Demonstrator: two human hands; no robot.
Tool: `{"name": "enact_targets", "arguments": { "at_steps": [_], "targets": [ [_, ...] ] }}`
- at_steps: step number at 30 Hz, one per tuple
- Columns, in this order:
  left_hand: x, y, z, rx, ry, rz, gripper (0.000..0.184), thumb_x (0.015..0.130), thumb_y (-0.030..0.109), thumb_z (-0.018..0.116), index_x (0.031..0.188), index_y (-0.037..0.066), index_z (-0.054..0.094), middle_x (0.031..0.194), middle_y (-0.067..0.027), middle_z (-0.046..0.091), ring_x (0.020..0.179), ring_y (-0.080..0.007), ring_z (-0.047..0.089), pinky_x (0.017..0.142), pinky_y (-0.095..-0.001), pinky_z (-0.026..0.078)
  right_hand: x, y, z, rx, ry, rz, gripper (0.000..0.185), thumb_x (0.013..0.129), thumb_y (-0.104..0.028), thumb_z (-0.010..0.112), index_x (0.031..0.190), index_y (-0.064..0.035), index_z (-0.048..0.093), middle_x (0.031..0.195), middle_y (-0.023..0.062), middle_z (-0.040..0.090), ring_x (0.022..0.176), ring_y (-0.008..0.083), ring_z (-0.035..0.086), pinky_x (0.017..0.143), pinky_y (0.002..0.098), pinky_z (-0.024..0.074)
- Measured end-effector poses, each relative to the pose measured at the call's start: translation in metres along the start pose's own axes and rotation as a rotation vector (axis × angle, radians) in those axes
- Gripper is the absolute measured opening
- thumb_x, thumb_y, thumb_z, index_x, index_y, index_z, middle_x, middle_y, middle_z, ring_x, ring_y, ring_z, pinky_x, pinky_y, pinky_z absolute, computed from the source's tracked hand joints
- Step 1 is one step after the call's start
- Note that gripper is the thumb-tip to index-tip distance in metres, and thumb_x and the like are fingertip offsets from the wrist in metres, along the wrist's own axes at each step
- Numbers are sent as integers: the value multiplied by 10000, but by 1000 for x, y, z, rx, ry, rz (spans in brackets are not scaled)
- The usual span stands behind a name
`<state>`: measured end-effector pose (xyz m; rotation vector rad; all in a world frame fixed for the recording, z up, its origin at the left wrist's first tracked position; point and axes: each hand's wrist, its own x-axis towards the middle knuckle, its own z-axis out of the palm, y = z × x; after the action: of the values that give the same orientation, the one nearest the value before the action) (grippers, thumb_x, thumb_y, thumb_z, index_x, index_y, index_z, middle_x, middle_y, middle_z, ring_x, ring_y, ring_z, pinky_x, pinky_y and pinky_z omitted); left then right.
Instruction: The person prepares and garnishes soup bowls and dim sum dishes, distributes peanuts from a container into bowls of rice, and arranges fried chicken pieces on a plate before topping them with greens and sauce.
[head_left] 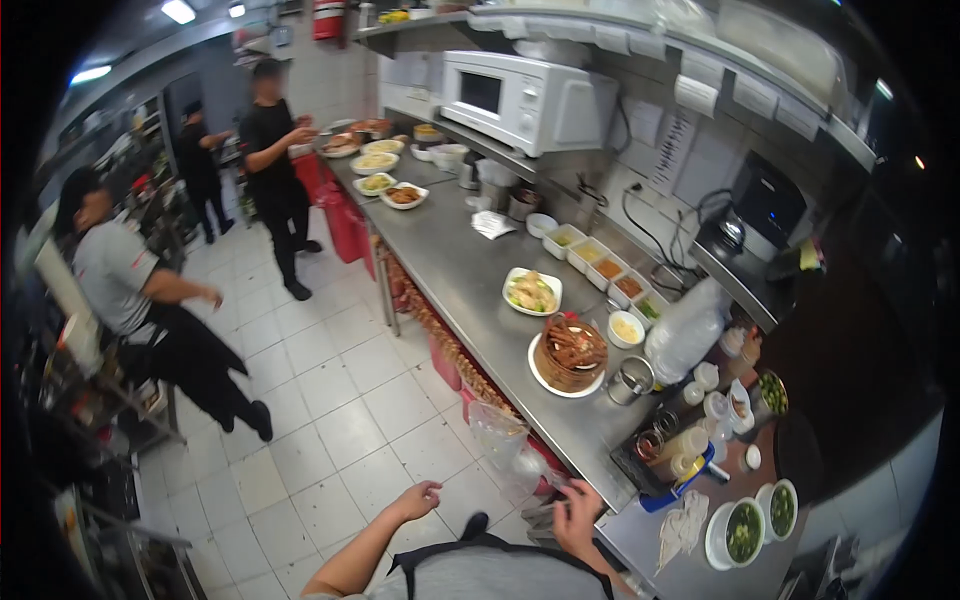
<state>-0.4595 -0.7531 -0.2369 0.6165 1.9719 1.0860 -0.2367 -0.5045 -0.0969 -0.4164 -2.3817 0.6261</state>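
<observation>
My left hand [418, 500] hangs over the tiled floor in front of my body, holding nothing, its fingers loosely bent and a little apart. Beside the near edge of the steel counter [470, 275] is my right hand [577, 517], fingers apart with nothing visible in them. Just beyond it hangs a clear plastic bag [500, 440] at the counter's side; whether the fingertips touch it I cannot tell. On the counter stand a bamboo steamer [560, 372] of brown food on a white plate and a white square bowl of food [533, 291].
Two soup bowls [744, 530] and a crumpled cloth [683, 530] lie at right, near squeeze bottles [690, 442] and a metal cup [631, 380]. Sauce containers [605, 270] line the wall below a microwave [530, 100]. Several co-workers, one in a grey shirt [115, 275], stand left along the aisle.
</observation>
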Motion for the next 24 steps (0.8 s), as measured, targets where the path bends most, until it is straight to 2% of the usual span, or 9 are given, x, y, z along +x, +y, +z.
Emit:
{"name": "enact_targets", "arguments": {
  "at_steps": [3, 7, 13, 15, 16, 18, 20, 22, 24],
  "targets": [
    [42, 48, -4, -273, -63, 167, 388, 836, 132, 580, 1203, 26, 510, 933, -102, 616, 856, -169, 606, 794, -298, 483, 40, -6, 49, 129, -40, -95, 266, 754, -102, 602, 1017, -62, 597, 1066, 132, 522, 1013, 303, 482, 900, 408, 326],
    [89, 55, -42, -51, -135, 241, 373, 868, 180, 587, 1201, 28, 515, 1004, -125, 620, 890, -181, 631, 788, -293, 492, 106, 5, 98, 222, -56, -133, 214, 766, -59, 581, 980, -59, 597, 1035, 119, 530, 978, 304, 486, 868, 396, 360],
    [117, 42, -151, 135, -93, -17, 411, 854, 194, 613, 1221, 36, 516, 1000, -100, 641, 908, -156, 619, 803, -285, 484, 194, 11, 141, 299, -69, -196, 192, 762, -17, 553, 945, -54, 599, 993, 98, 550, 936, 283, 507, 827, 376, 401],
    [134, 26, -177, 25, -169, -264, 638, 746, 162, 630, 1320, 51, 376, 1250, -209, 454, 1166, -286, 444, 993, -380, 352, 211, 8, 143, 340, -139, -167, 195, 754, 0, 541, 934, -46, 600, 966, 98, 566, 920, 272, 526, 824, 368, 410],
    [145, 22, -182, 41, -187, -256, 638, 746, 162, 630, 1320, 51, 376, 1250, -209, 454, 1166, -286, 444, 993, -380, 352, 217, 10, 144, 329, -122, -153, 195, 754, 0, 541, 934, -46, 600, 966, 98, 566, 920, 272, 526, 824, 368, 410],
    [168, 17, -194, -66, -229, -242, 406, 854, 190, 606, 1220, 37, 522, 1061, -130, 629, 971, -168, 599, 837, -284, 469, 216, 16, 146, 320, -42, -73, 187, 751, 14, 546, 915, -39, 617, 943, 119, 576, 909, 288, 549, 821, 361, 432],
    [187, 53, -195, 29, -439, -45, 380, 860, 239, 586, 1180, 36, 555, 947, -144, 661, 879, -193, 628, 785, -292, 492, 200, 28, 152, 233, 101, 39, 187, 749, 39, 522, 890, -30, 622, 929, 126, 580, 906, 289, 566, 784, 356, 459],
    [222, 84, -196, 427, -636, 159, 409, 871, 284, 592, 1173, 11, 551, 972, -130, 662, 897, -193, 630, 809, -293, 481, 182, 30, 147, 152, 260, 167, 180, 748, 53, 507, 859, -23, 626, 886, 133, 587, 871, 292, 580, 751, 343, 472],
    [261, 113, -195, 332, -853, 44, 342, 902, 201, 545, 1167, -15, 530, 967, -123, 658, 877, -208, 640, 811, -334, 489, 162, 15, 139, 136, 409, 399, 144, 752, 47, 515, 819, -17, 625, 836, 135, 591, 809, 291, 585, 718, 337, 472]
  ]
}}
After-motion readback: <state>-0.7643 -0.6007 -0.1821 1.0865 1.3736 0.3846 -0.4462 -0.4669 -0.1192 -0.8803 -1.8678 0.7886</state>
